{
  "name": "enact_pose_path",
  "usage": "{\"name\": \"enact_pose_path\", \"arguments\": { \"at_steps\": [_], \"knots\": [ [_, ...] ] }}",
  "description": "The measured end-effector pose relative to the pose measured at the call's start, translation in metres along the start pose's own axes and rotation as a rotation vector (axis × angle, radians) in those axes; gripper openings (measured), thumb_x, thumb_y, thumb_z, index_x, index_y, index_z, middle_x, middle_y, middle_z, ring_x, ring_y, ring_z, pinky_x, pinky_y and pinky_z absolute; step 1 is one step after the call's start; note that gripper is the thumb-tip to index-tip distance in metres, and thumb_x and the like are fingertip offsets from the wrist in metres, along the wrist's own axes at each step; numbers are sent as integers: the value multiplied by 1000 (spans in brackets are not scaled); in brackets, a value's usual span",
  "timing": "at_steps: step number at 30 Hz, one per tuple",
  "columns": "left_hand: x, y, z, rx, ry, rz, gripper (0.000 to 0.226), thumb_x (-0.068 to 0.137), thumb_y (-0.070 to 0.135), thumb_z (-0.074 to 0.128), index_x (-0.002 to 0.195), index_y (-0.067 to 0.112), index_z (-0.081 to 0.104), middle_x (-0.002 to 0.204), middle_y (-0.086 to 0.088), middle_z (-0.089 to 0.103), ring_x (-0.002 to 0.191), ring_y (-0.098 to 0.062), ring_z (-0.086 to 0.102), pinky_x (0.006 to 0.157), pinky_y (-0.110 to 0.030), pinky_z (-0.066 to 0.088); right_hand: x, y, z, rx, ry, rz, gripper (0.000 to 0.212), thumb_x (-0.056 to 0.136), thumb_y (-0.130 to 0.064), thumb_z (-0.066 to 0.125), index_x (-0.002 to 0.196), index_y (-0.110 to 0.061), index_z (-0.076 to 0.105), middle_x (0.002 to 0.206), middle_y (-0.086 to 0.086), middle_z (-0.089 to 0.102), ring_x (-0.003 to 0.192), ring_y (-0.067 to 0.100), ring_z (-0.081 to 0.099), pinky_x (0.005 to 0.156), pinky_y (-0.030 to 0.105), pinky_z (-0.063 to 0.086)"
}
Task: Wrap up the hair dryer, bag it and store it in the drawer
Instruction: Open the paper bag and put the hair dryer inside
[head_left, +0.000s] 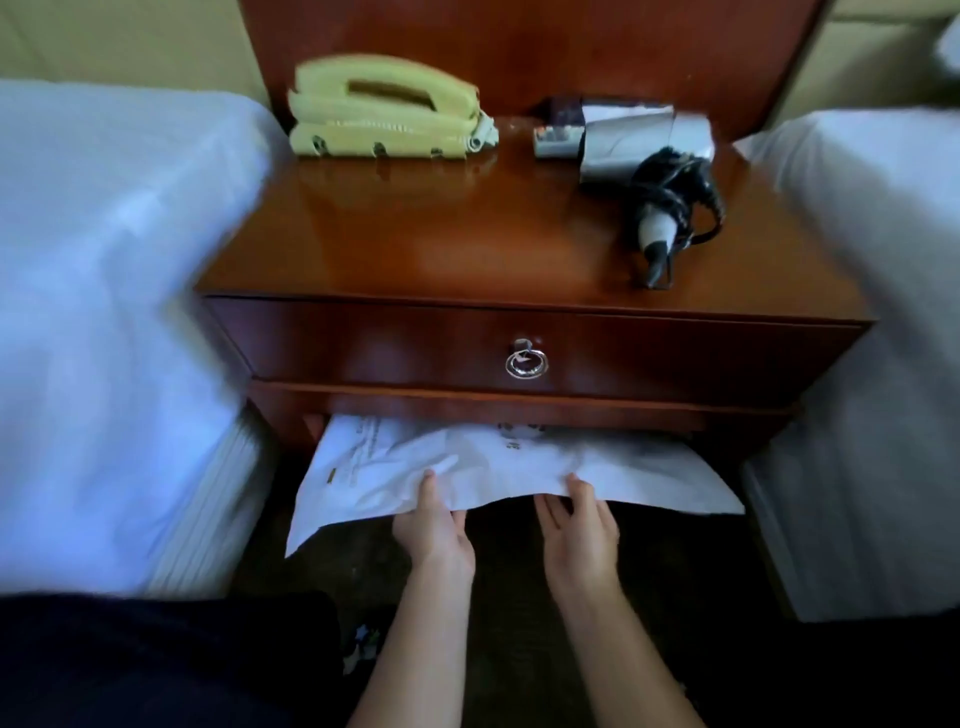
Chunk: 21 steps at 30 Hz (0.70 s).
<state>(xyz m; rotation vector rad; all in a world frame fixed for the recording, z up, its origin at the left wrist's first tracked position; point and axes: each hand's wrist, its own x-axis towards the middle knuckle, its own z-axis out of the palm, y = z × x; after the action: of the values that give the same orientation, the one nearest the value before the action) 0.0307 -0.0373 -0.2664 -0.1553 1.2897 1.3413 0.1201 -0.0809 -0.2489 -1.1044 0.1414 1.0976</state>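
Note:
A silver hair dryer (626, 140) lies on the right of the wooden nightstand top (441, 234), its black cord (675, 192) coiled around the handle. The drawer (519, 348) below is closed, with a metal ring pull (525, 362). A crumpled white bag (467, 462) sticks out from the open shelf under the drawer. My left hand (434, 525) and my right hand (576, 525) each pinch its front edge, thumbs on top and fingers underneath.
A yellow telephone (384, 109) stands at the back left of the nightstand, a small remote (556, 141) beside the dryer. White beds (104, 312) flank the nightstand on both sides. Dark carpet (509, 597) lies below.

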Motion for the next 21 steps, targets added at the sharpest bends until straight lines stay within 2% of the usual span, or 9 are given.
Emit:
{"name": "enact_pose_path", "arguments": {
  "at_steps": [4,7,10,11,15,18,21],
  "knots": [
    [-65,36,-4,-70,-89,101,33,92,3,56,125,6,55,118,-12,61,101,-23,60,84,-36,48,-50,-30,9,24,-103,-34,17,95,-3,45,85,-7,58,89,7,64,91,21,62,94,38,45],
    [-106,59,-12,-35,-190,222,26,93,2,52,118,9,57,108,-6,63,97,-21,62,84,-36,49,-83,-53,8,10,-168,-32,15,95,-3,45,86,-3,57,92,12,64,94,23,63,96,38,45],
    [-138,77,-17,-15,-266,315,11,94,2,49,97,9,58,90,-4,63,83,-15,61,83,-37,49,-113,-71,12,-22,-160,-45,17,94,-1,46,78,-1,53,80,11,58,83,20,61,97,39,46],
    [-148,81,-18,-10,-278,338,13,95,2,49,89,10,58,87,-5,62,80,-15,61,84,-38,49,-123,-76,12,-19,-170,-57,18,93,-1,46,77,-1,51,78,10,55,81,21,60,98,40,45],
    [-190,101,-15,-2,-388,405,14,94,7,51,87,15,60,95,-11,62,91,-22,61,85,-38,52,-158,-103,14,-4,-274,-98,15,94,-3,47,79,-1,51,77,9,49,85,26,60,102,41,44],
    [-223,120,-7,-27,-465,464,13,94,8,52,88,17,59,96,-8,62,92,-21,61,85,-37,52,-182,-129,21,10,-372,-119,12,94,-6,48,85,0,53,94,16,55,103,30,60,102,41,44],
    [-259,144,4,-65,-581,519,12,94,8,51,89,17,59,99,-8,63,95,-21,63,82,-35,52,-205,-158,36,27,-477,-151,12,95,-9,49,88,-1,54,107,20,54,104,30,61,95,38,47]
  ]
}}
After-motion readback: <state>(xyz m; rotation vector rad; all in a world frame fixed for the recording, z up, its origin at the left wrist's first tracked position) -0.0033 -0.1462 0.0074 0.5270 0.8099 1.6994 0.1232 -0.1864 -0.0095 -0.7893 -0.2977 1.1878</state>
